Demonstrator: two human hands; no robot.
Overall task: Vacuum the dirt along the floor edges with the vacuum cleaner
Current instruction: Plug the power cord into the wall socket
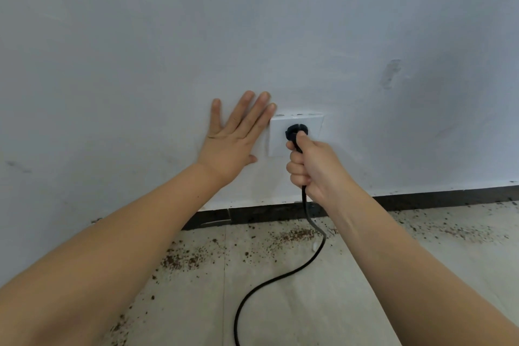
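From the head view, the right hand (314,166) is clenched around the black plug (296,132) at the white wall socket (295,135), thumb on the plug's back, with the black cord (280,278) dropping below the fist and looping across the floor (351,289) toward the bottom edge. The left hand (236,135) holds nothing — its fingers are straight and spread, laid flat on the wall (140,50) just beside the socket's left edge, fingertips touching the plate. Brown dirt (182,260) lies scattered on the tiles along the dark skirting (266,212), thick below the socket and trailing off to the right. The vacuum cleaner itself is out of sight; only its cord shows.

This looks like the powering step at the socket — whether the plug is fully seated I cannot tell. The dirt is untouched, so the cleaning proper has not begun. Next would come a firm, straight push on the plug, then letting go and turning to the machine to work its nozzle along the skirting.
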